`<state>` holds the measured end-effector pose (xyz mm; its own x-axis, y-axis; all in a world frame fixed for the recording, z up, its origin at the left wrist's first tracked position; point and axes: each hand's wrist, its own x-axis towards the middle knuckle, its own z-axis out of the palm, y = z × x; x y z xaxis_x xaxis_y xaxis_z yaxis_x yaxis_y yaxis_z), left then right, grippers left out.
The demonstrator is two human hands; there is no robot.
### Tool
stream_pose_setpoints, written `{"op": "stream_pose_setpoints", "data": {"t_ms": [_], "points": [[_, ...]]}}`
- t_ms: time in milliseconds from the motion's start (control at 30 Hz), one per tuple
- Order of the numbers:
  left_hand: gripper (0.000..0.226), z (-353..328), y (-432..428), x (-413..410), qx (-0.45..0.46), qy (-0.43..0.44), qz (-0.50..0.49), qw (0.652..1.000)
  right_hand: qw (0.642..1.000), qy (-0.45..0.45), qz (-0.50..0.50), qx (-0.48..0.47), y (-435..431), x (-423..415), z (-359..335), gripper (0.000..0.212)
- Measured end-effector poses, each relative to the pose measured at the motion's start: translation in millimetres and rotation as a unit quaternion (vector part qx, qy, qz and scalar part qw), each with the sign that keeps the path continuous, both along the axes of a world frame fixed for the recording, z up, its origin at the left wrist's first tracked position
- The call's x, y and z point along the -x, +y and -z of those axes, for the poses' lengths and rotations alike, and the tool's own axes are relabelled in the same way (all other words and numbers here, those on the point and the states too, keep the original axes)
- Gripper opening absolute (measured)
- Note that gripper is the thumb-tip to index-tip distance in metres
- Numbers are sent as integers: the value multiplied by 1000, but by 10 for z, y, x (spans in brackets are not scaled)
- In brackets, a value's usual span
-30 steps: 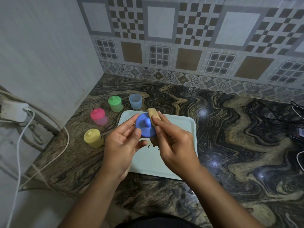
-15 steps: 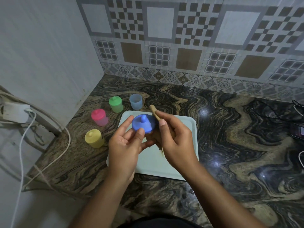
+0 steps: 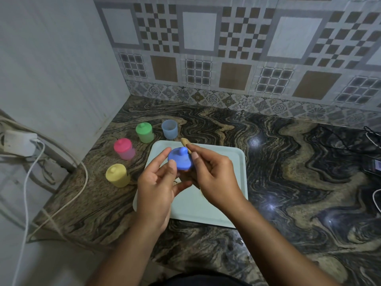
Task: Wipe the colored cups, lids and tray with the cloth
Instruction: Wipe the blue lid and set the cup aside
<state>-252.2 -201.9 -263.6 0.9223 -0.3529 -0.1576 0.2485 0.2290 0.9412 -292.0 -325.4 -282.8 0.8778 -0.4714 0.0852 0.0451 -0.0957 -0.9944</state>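
My left hand (image 3: 156, 188) holds a blue lid (image 3: 181, 161) by its rim above the pale tray (image 3: 226, 203), knob side up. My right hand (image 3: 214, 178) grips a tan cloth (image 3: 185, 143) pressed against the lid's right side; most of the cloth is hidden in my palm. The open blue cup (image 3: 169, 129) stands just beyond the tray's far left corner. Left of the tray stand three lidded cups: green (image 3: 144, 132), pink (image 3: 124, 148) and yellow (image 3: 118, 175).
The dark marbled counter (image 3: 288, 182) ends at a tiled wall behind and a plain wall on the left. A white charger (image 3: 19, 143) with cables hangs at the left edge. More cables and a dark device (image 3: 374, 167) lie at the far right.
The lid has turned from facing me to knob side up. The cloth has slid from its front to its right side and underside. Both hands stay above the tray.
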Motion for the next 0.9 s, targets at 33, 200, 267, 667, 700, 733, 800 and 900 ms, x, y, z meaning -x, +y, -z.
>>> {"op": "stream_pose_setpoints", "data": {"t_ms": [33,200,267,667,700,733,800,900], "points": [[47,-14,-11,10,-1,-6,6,1000,1000,-6,0,-20,11,-4,-18,30],[41,-42,8,-58,12,6,-16,1000,996,-60,35,-49,27,67,-67,26],[34,-52,24,-98,10,8,-12,1000,997,-68,22,-4,49,115,-41,29],[46,-62,93,-30,16,27,93,995,998,2,-47,-34,-85,182,-149,38],[51,-67,96,-34,14,20,96,995,997,7,-58,-57,-91,198,-144,44],[53,-65,101,-42,10,13,97,995,995,6,-65,-76,-93,208,-140,47],[50,-57,110,-61,9,11,90,996,992,-17,-61,-113,-79,196,-145,40],[48,-44,127,-87,29,28,69,997,985,-46,-4,-166,-56,160,-181,28]]}}
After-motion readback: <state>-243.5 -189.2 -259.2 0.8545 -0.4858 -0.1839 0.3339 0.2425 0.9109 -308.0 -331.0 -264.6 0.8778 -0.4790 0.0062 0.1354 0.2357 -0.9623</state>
